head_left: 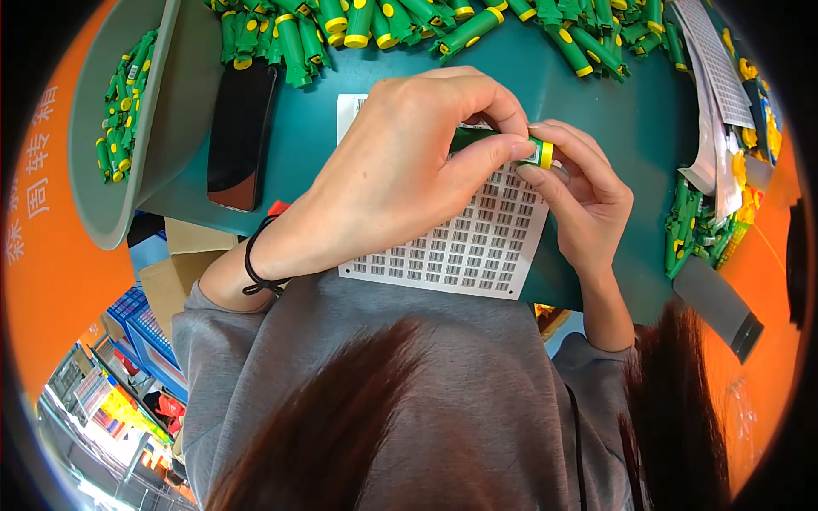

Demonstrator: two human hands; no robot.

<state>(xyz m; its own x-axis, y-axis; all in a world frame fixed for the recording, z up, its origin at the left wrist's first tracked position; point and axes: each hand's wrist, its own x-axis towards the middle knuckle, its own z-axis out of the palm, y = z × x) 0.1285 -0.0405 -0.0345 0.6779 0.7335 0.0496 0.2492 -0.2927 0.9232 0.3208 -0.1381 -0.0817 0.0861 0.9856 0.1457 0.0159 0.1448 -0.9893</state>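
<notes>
Teal worktop (pixel 613 111) fills my view, with the white label sheet (pixel 464 247) as my landmark. Above its top right corner, my left hand (pixel 400 170) pinches the green tube with a yellow collar (pixel 537 153); my right hand (pixel 588 200) closes its grip on the collar end. I'd keep the tube steady and turn slowly. My left palm hides most of the tube, and any sticker on it I cannot make out.

Phone (pixel 242 132) left of label sheet (pixel 460 238)
</notes>
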